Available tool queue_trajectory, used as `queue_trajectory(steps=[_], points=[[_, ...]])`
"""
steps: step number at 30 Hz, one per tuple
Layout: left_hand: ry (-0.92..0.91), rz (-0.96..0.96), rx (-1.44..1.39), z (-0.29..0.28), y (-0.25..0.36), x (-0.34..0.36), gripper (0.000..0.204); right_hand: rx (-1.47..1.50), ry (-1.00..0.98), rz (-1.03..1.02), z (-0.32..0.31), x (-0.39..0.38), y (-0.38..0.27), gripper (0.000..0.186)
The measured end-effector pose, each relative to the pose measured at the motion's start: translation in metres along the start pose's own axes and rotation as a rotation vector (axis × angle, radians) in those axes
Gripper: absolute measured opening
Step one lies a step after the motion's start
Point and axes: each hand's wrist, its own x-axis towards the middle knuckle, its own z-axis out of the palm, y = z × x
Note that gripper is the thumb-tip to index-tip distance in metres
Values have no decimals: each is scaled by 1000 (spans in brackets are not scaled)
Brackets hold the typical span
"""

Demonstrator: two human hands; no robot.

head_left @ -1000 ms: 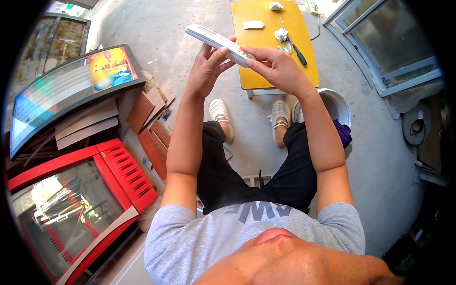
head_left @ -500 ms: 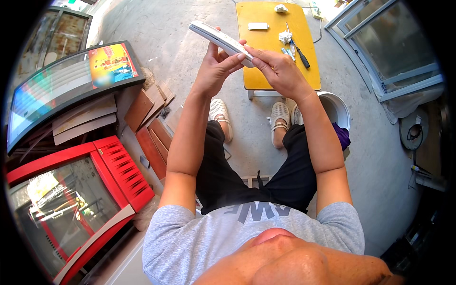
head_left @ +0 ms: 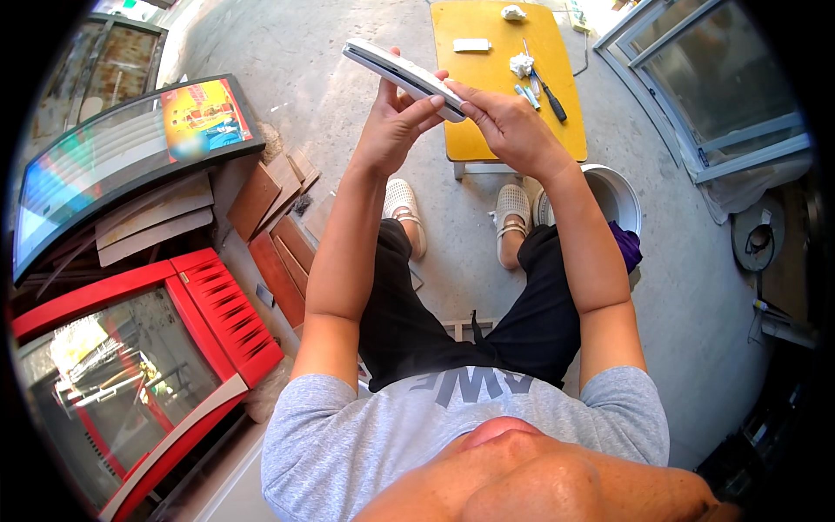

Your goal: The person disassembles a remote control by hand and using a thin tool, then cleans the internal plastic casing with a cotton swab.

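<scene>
A long, flat white plastic casing [head_left: 396, 68] is held up in front of me with both hands, tilted with its far-left end higher. Along its near side runs a dark gap; its exact kind does not show. My left hand [head_left: 397, 126] grips it from below, the thumb against its near side and fingers behind. At the lower right end, my right hand [head_left: 509, 126] has its thumb and fingers closed on the casing. Beyond it on the yellow table [head_left: 470, 83] lie a small white block [head_left: 471, 44] and a screwdriver [head_left: 551, 97].
Crumpled white tissue [head_left: 521, 64] lies beside the screwdriver. A white bucket [head_left: 619, 196] with purple cloth [head_left: 626, 246] stands by my right leg. Wooden boards [head_left: 277, 252] and a red glass-fronted cabinet [head_left: 228, 309] are at left; a framed window [head_left: 713, 96] leans at right.
The casing has tipped slightly, so the dark gap along its near side shows wider. Both hands keep hold of it in nearly the same place.
</scene>
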Motion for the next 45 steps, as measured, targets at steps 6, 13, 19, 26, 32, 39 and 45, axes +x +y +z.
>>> queue_trajectory(steps=[6, 13, 19, 26, 32, 39, 45], points=[[42, -65, -23, 2, 0, -1, 97, -11, -62, 64, -4, 1, 0, 41], [-58, -244, 214, 15, 1, -6, 84, 171, 47, 183, -9, 1, 12, 65], [-219, -252, 344, 24, -1, -10, 58, 474, -2, 230, -9, 4, 18, 60], [-261, -285, 399, 18, -9, -7, 45, 447, -27, 235, -4, 3, 24, 52], [-282, -314, 396, 19, -7, -7, 43, 425, -47, 246, -2, 4, 34, 50], [-251, -217, 391, 20, -12, -7, 49, 584, -46, 220, -9, 5, 25, 59], [-245, -210, 464, 22, -2, -9, 55, 569, -68, 199, -21, 3, 22, 72]])
